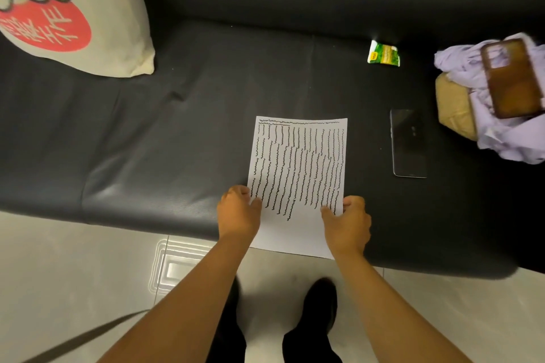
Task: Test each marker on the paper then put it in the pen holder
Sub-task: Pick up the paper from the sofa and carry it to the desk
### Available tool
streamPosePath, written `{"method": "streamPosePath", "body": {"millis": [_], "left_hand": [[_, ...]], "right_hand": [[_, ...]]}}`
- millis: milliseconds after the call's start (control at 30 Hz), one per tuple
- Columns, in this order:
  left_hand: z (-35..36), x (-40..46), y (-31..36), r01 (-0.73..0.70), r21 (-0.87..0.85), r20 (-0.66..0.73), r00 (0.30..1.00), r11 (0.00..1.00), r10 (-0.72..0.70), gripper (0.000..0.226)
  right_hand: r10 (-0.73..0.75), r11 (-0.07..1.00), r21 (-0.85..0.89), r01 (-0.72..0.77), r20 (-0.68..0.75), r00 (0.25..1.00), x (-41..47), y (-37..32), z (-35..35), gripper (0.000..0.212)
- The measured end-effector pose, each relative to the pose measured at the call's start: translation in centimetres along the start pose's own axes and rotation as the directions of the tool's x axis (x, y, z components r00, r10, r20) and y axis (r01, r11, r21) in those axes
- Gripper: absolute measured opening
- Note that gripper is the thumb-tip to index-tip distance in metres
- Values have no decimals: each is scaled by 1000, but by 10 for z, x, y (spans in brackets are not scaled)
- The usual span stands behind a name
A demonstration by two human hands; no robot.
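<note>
White rectangular paper sheet (298, 174), covered in wavy black marker lines, pinched at both lower side edges: left hand (239, 213) with thumb on top at the left edge, remaining fingers curled beneath; right hand (348, 222) likewise at the right edge. Sheet positioned on black leather sofa seat (177, 132), near edge overhanging pale tiled floor (59, 268). Black smartphone (408, 143) flat, just right of sheet. Green-and-white sachet (384, 53) farther back. Cream printed cushion (73, 15) far left.
</note>
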State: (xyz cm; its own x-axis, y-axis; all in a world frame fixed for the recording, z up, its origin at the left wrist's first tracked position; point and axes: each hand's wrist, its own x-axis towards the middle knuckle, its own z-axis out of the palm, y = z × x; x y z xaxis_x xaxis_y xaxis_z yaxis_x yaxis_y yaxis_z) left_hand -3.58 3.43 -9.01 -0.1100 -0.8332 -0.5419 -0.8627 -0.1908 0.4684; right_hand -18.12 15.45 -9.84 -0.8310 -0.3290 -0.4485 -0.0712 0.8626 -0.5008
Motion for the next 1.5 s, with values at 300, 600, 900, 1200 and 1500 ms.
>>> {"method": "streamPosePath", "body": {"millis": [300, 600, 900, 1200, 1500], "left_hand": [[2, 3, -3, 38, -72, -8, 999, 997, -38, 13], [-17, 1, 2, 155, -176, -17, 987, 972, -160, 20], [-79, -14, 21, 86, -280, 23, 996, 956, -83, 38], [-203, -69, 31, -92, -317, -192, 981, 944, 31, 28], [-334, -151, 1, -107, -456, -463, 876, 884, -133, 26]], "right_hand": [[-94, 959, 281, 43, 170, 981, 3, 12, -7, 10], [-61, 884, 459, -85, 294, 954, -4, -3, -22, 12], [-68, 861, 497, -106, 320, 945, -33, -52, -47, 11], [-230, 873, 487, 25, 365, 902, -95, -162, -98, 14], [-416, 878, 430, 210, 468, 780, -202, -277, -129, 15]]}}
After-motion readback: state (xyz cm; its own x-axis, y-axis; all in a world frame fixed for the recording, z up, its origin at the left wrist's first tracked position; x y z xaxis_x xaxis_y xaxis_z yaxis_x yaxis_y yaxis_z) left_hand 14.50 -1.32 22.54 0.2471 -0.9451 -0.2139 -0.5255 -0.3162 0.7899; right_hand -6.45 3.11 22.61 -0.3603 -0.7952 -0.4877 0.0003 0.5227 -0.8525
